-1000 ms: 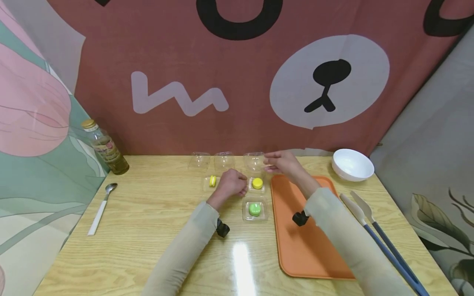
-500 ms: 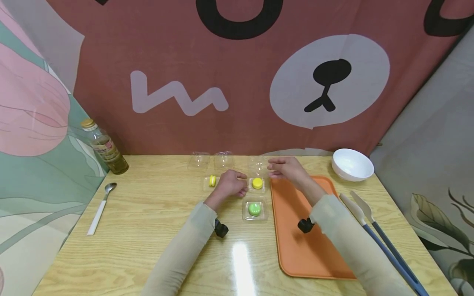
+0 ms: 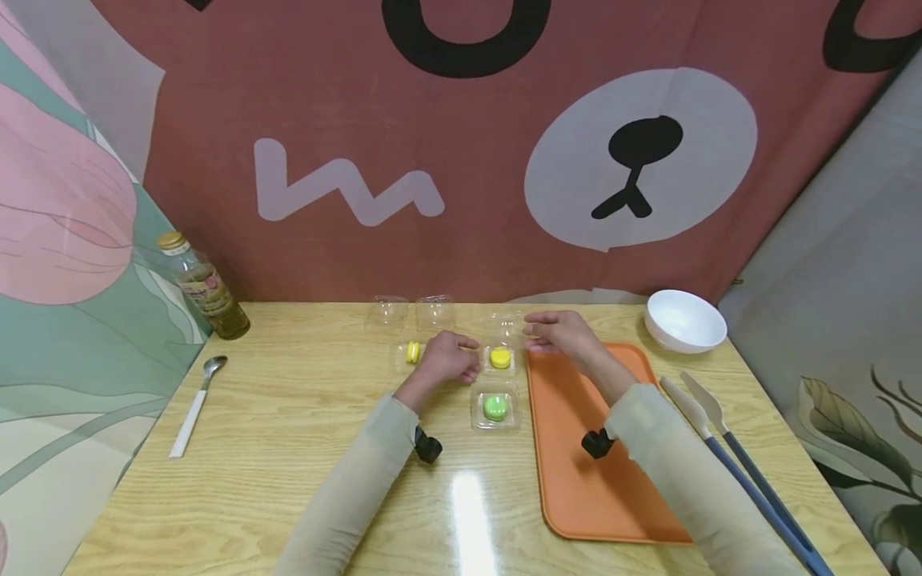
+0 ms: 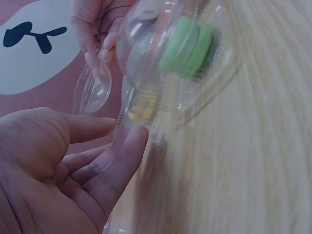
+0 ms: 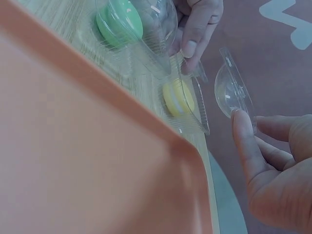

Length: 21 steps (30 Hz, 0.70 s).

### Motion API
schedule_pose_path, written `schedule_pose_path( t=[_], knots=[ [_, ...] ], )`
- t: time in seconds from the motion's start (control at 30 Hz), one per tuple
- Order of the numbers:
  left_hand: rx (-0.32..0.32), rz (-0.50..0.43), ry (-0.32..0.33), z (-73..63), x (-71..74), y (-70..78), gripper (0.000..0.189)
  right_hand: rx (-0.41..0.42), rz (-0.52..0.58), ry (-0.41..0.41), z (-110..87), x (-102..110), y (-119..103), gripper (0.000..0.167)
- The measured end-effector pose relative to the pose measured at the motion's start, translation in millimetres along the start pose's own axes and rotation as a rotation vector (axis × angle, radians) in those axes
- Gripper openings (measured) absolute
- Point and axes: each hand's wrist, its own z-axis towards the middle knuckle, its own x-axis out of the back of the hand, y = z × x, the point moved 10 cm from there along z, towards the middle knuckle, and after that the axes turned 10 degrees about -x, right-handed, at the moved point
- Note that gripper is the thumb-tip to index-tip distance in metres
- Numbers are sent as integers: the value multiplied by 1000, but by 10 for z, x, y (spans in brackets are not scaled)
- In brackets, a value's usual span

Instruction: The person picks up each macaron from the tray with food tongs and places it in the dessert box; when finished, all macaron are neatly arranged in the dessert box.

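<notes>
My left hand [image 3: 448, 358] pinches the edge of a clear plastic box [image 3: 512, 370] holding a yellow macaron [image 3: 500, 358]. Just beyond it, my right hand [image 3: 565, 330] holds a clear domed lid [image 5: 225, 92] between thumb and fingers, tilted up on its edge. Nearer me, a green macaron [image 3: 495, 408] stands in another clear box [image 3: 479, 419]. To the left of my left hand, a second yellow macaron [image 3: 413, 352] lies on its side in a clear box that the hand partly hides.
Two more clear domed lids [image 3: 435, 312] stand at the table's back edge. An orange tray [image 3: 605, 496] lies under my right arm. Beyond it are a white bowl [image 3: 686, 322] and blue-handled tongs [image 3: 749, 472]. At left are a bottle [image 3: 214, 300] and a spoon [image 3: 193, 416].
My right hand has drawn the domed lid slightly to the right and nearer me, the lid turning as it goes. My left hand stays almost in place.
</notes>
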Motion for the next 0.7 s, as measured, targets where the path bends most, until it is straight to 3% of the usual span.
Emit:
schedule_pose_path(
  t=[0.17,0.3,0.57,0.7],
  knots=[
    [-54,72,17,-16,110,91,33,12,3,-6,-30,14,-5,46],
    [-119,123,23,-26,185,213,43,14,10,-2,-51,39,-15,46],
    [-200,25,-35,-49,157,362,69,-6,18,1,-57,20,-12,44],
    [-197,-40,-80,-48,77,371,72,-3,23,1,-55,-3,-20,44]
  ],
)
